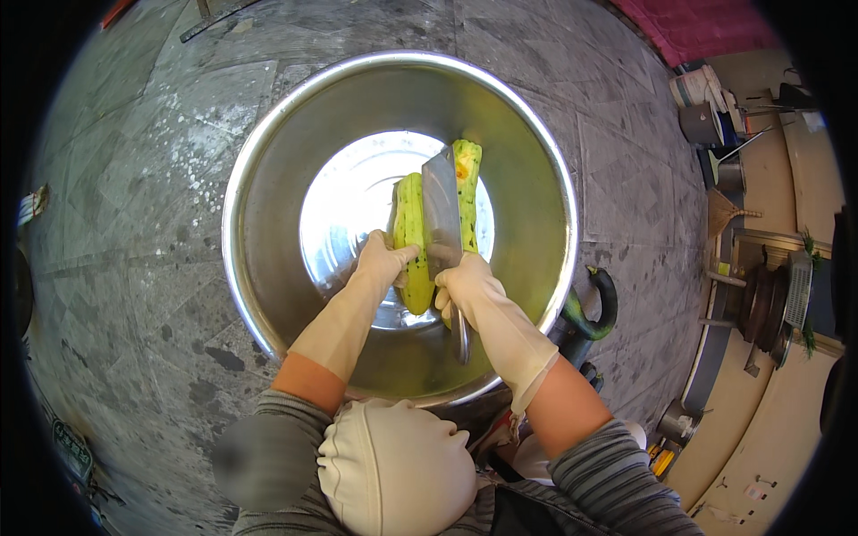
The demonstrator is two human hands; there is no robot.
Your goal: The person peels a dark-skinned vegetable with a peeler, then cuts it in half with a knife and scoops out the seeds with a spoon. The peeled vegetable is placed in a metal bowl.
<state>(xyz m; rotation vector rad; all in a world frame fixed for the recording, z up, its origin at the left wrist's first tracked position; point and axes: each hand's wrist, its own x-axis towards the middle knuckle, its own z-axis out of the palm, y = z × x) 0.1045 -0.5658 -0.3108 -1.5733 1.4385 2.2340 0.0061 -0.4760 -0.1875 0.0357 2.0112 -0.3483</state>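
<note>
My left hand [383, 260], in a pale glove, grips a long light-green peeled gourd [410, 214], its thumb along the near side. My right hand [469, 283], also gloved, is closed around the handle of a broad-bladed cleaver [440, 201]. The blade stands lengthwise along the gourd's right side; whether it touches is not clear. Just right of the blade lies a second pale-green gourd piece [467, 187] with dark green flecks and an orange-yellow patch near its far end. My right hand and the cleaver partly cover it. Both pieces are over a large stainless steel basin [275, 201].
Beside the basin's right rim lies a curved dark-green gourd [608, 301] on the grey tiled floor [167, 268]. Along the right wall are buckets [700, 124], a straw broom [727, 213] and a metal pot [680, 423]. A white cap [399, 469] shows at the bottom.
</note>
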